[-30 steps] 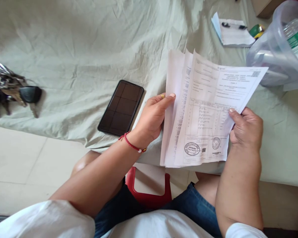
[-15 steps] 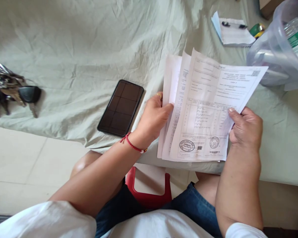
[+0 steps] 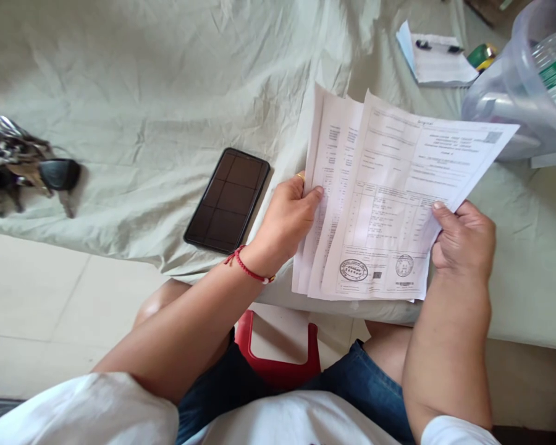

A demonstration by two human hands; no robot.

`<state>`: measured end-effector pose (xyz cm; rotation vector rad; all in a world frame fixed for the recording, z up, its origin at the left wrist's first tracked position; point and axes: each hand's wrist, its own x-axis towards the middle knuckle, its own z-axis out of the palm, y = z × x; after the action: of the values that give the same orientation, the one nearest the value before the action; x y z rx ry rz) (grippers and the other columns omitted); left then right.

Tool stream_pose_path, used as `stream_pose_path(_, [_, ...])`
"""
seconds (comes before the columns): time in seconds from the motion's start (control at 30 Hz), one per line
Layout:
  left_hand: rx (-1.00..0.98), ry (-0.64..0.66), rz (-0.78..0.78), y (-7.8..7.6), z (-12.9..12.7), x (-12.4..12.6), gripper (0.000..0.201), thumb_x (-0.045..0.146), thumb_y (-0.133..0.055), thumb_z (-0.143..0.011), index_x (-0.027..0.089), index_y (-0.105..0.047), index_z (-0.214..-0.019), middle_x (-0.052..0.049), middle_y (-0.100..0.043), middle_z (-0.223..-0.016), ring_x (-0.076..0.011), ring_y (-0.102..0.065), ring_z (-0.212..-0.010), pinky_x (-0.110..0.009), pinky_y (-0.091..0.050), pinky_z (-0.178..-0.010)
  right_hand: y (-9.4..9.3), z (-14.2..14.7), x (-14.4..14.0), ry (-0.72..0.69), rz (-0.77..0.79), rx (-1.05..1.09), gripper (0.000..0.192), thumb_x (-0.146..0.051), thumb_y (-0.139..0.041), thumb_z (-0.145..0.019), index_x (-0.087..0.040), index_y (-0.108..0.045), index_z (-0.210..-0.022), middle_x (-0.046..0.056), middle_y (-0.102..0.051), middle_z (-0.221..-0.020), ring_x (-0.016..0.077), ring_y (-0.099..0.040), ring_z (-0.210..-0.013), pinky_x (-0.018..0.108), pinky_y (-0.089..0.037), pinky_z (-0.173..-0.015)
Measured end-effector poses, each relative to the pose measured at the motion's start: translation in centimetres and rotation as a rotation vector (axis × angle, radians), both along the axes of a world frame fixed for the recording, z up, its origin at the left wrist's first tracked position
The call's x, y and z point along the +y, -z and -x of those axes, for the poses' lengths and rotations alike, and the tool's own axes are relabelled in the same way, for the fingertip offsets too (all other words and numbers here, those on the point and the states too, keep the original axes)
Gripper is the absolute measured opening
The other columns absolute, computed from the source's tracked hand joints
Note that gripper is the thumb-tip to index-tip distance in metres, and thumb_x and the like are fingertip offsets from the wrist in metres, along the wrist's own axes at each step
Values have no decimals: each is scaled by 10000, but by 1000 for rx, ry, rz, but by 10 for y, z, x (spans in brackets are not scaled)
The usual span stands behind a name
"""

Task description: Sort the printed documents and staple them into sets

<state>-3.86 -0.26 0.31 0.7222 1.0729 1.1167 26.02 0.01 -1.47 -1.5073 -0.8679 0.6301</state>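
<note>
My left hand (image 3: pixel 285 219) now pinches the back papers (image 3: pixel 389 204) further apart; my right hand (image 3: pixel 463 241) keeps gripping the front sheet.

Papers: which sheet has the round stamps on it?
The front sheet, pinched by the right hand. It lies on top and shows two round stamps near its bottom edge; the sheets behind, held by the left hand, show only printed strips.

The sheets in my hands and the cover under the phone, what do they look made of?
The sheets look like thin matte printed paper: light passes through, corners curl. The cover under the phone looks like soft woven cloth, pale green, heavily creased; the fibre can't be told.
</note>
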Motion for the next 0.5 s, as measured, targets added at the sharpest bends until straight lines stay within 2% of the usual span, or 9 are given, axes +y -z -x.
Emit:
stream_pose_path(0.27, [3, -13, 34, -2, 0, 1, 165, 192, -680, -1097, 216, -780, -968, -64, -858, -1007, -282, -833, -1068, -428, -664, -1061, 7, -22, 9, 99, -136, -4, 379, -326, -942, -603, -246, -871, -967, 20, -880, -1008, 263, -836, -1011, 628, -654, -1221])
stream_pose_path(0.5, [-4, -9, 56, -3, 0, 2, 199, 223, -679, -1114, 201, -761, -934, -62, -831, -927, -268, -823, -936, -413, -672, -975, 2, -29, 11, 70, -167, 127, 479, -268, -918, -604, -235, -940, -1082, 67, -908, -1176, 306, -860, -1171, 614, -631, -1298])
